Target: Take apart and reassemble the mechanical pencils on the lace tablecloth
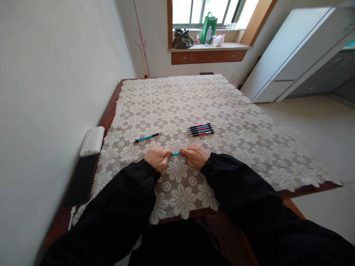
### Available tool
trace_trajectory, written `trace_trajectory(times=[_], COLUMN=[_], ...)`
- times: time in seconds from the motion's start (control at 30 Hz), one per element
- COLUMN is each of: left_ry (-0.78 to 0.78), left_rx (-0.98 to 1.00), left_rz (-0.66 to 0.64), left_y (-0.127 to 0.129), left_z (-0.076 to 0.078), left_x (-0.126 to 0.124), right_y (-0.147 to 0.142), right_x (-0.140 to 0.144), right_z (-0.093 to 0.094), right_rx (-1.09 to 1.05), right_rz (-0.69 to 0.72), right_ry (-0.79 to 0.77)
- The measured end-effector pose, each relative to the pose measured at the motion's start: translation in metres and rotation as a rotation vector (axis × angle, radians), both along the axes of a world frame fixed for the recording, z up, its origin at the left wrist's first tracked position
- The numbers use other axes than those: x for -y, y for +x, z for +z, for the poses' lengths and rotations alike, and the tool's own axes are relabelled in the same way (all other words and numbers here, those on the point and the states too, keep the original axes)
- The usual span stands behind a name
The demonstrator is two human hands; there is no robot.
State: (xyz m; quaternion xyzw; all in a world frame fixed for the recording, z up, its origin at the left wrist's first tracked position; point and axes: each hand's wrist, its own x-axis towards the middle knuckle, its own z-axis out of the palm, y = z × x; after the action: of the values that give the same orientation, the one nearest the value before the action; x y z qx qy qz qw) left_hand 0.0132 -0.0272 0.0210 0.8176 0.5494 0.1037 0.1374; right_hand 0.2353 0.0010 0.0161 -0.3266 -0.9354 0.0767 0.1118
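Lace flowers cover the table (249, 122) under me. Both sets of fingers pinch one teal pen (175, 154), left hand (156, 158) and right hand (195, 155) gripping opposite ends just above the cloth. Beyond, four pens (201, 129) lie lined up; another pen (146, 137) lies apart, leftward.

No legible text, label, brand, number or sign was found anywhere in the head view. The pens (201, 129) on the lace tablecloth (249, 122) were too small for any barrel print to be read. The white box (92, 141) by the wall showed a plain face. The green bag (209, 23) on the windowsill bore no readable marking.
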Motion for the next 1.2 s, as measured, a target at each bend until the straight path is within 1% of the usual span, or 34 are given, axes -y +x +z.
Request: trace_trajectory(times=[0.07, 0.1, 0.17, 0.27, 0.33, 0.43, 0.57, 0.67, 0.77, 0.87, 0.93, 1.1, 1.2], left_ry=[-0.077, -0.091, -0.058, 0.041, 0.077, 0.050, -0.036, -0.051, -0.054, -0.057, -0.054, -0.031, -0.014], left_rx=[0.100, 0.147, 0.208, 0.220, 0.199, 0.145, 0.117, 0.105, 0.078, 0.061, 0.063, 0.055, 0.029], left_rz=[0.010, 0.016, 0.012, -0.024, -0.035, -0.011, 0.037, 0.029, 0.028, 0.032, 0.032, 0.011, 0.007], left_y=[-0.002, -0.003, -0.005, -0.007, -0.007, -0.006, -0.005, -0.004, -0.004, -0.004, -0.004, -0.005, -0.005], left_z=[0.000, 0.000, -0.001, -0.004, -0.005, -0.005, -0.001, 0.001, 0.001, 0.000, 0.000, -0.001, 0.001], left_x=[-0.002, -0.003, -0.005, -0.007, -0.007, -0.005, -0.002, -0.002, -0.002, -0.003, -0.003, -0.002, -0.001], right_y=[0.001, 0.002, 0.005, 0.010, 0.011, 0.010, 0.008, 0.008, 0.008, 0.008, 0.008, 0.009, 0.009], right_x=[-0.002, -0.003, -0.006, -0.009, -0.009, -0.009, -0.009, -0.009, -0.010, -0.011, -0.011, -0.010, -0.011], right_z=[-0.002, -0.003, -0.004, -0.005, -0.005, -0.006, -0.007, -0.006, -0.006, -0.005, -0.004, -0.004, -0.004], right_rx=[-0.033, -0.059, -0.144, -0.256, -0.243, -0.236, -0.370, -0.334, -0.281, -0.309, -0.307, -0.187, -0.215], right_rz=[0.029, 0.033, 0.027, -0.013, -0.055, -0.074, -0.063, -0.068, -0.036, -0.001, 0.004, -0.009, 0.009], right_ry=[0.063, 0.088, 0.103, 0.041, -0.028, -0.105, -0.158, -0.171, -0.150, -0.139, -0.154, -0.181, -0.201])
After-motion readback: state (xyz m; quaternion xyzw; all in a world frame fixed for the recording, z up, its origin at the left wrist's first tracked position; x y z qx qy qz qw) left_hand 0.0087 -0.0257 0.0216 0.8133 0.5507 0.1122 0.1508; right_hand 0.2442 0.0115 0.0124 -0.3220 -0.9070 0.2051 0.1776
